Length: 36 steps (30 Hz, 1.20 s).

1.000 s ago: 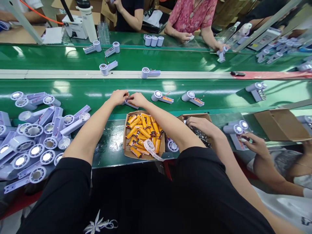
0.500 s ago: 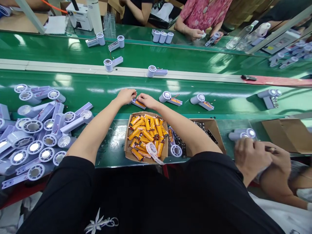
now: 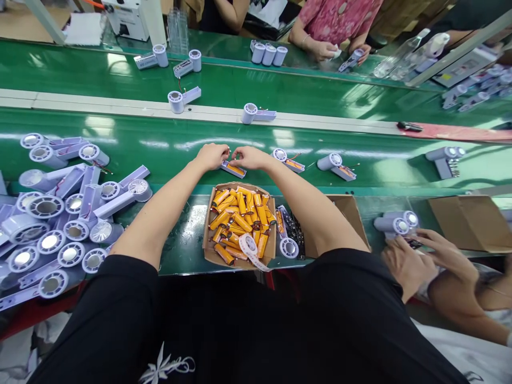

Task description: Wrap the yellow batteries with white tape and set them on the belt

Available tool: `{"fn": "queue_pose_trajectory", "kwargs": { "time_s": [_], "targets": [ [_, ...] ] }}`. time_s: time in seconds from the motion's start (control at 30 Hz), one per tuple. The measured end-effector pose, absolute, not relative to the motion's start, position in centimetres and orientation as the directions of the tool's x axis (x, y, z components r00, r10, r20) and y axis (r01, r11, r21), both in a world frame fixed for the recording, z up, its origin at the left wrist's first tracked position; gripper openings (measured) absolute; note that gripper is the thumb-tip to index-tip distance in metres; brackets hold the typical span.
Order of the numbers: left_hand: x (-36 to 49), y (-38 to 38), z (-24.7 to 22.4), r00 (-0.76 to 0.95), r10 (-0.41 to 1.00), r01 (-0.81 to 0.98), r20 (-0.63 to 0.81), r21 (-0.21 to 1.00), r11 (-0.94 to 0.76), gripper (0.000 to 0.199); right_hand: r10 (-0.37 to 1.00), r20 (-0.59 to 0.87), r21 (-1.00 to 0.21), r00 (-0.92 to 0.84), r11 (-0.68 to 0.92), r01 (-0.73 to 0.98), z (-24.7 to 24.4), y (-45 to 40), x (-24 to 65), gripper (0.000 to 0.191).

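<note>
A lavender plastic handle casing (image 3: pixel 239 173) with an orange wrapped battery (image 3: pixel 233 169) in its channel lies on the green belt, just below my hands. My left hand (image 3: pixel 213 157) is closed above the casing's left end, fingertips pinched around something too small to name. From the other side my right hand (image 3: pixel 251 158) bends over the battery, its thumb and fingers pressed together close to the left fingertips. What the right hand pinches is hidden. Nearer to me stands a cardboard box (image 3: pixel 208 234) of orange batteries (image 3: pixel 240 221), with a roll of printed white tape (image 3: pixel 248 244) on top.
Lavender fan units (image 3: pixel 52 242) are heaped at left. Two units with batteries (image 3: pixel 330 161) lie right of my hands. A dark tray of small black parts (image 3: pixel 295 234) stands beside the battery box. A co-worker's hands (image 3: pixel 412 264) work at right; another person (image 3: pixel 336 32) sits across.
Both my hands and the casing have shifted slightly right, and more of the casing shows. The co-worker's hands at right have moved apart, exposing a dark part.
</note>
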State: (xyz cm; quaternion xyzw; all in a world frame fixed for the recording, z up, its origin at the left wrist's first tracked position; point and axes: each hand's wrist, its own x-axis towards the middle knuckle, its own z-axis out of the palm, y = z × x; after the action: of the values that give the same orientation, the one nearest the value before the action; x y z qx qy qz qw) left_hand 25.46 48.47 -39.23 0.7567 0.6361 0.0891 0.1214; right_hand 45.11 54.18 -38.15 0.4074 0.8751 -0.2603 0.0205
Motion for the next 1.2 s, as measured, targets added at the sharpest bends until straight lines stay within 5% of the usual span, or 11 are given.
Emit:
{"fn": "queue_pose_trajectory", "kwargs": {
  "time_s": [0.17, 0.33, 0.47, 0.57, 0.73, 0.87, 0.97, 1.1, 1.2],
  "targets": [
    [26.2, 49.1, -39.8, 0.155, 0.987, 0.95, -0.036, 0.281, -0.139, 0.034, 0.768, -0.222, -0.285, -0.6, 0.538, 0.793, -39.9, 54.2, 43.2, 0.042],
    [27.1, 49.0, -38.1, 0.217, 0.976, 0.924, 0.029, 0.315, -0.215, 0.035, 0.815, -0.134, -0.283, -0.564, 0.514, 0.81, -37.1, 52.4, 45.8, 0.055],
    [29.2, 40.9, -35.8, 0.492, 0.812, 0.775, 0.313, 0.266, -0.573, 0.033, 0.805, 0.17, -0.363, -0.568, 0.587, 0.723, -32.7, 40.4, 53.7, 0.046],
    [31.0, 31.9, -36.1, 0.857, 0.482, 0.463, 0.182, 0.139, -0.875, 0.035, 0.864, -0.001, -0.362, -0.503, 0.468, 0.806, -33.3, 27.7, 57.7, 0.04],
    [32.0, 24.4, -38.1, 0.891, 0.44, 0.442, 0.109, 0.005, -0.897, 0.019, 0.878, 0.142, -0.256, -0.457, 0.478, 0.84, -39.6, 17.3, 57.8, 0.023],
    [29.7, 21.8, -37.0, 0.856, 0.456, 0.476, 0.245, -0.025, -0.879, 0.017, 0.719, 0.384, -0.345, -0.579, 0.694, 0.632, -40.1, 15.7, 57.1, 0.03],
    [27.0, 19.0, -36.6, 0.829, 0.479, 0.52, 0.288, -0.084, -0.85, 0.014, 0.579, 0.321, -0.483, -0.749, 0.78, 0.396, -38.8, 14.5, 56.3, 0.026],
    [23.1, 16.0, -37.0, 0.766, 0.579, 0.629, 0.279, -0.138, -0.765, 0.018, 0.306, 0.061, -0.672, -0.95, 0.716, 0.188, -37.9, 15.2, 55.5, 0.018],
    [20.9, 14.5, -36.9, 0.708, 0.625, 0.695, 0.328, -0.172, -0.698, 0.034, 0.439, -0.01, -0.639, -0.898, 0.688, 0.343, -38.1, 17.9, 54.6, 0.028]
  ]
}}
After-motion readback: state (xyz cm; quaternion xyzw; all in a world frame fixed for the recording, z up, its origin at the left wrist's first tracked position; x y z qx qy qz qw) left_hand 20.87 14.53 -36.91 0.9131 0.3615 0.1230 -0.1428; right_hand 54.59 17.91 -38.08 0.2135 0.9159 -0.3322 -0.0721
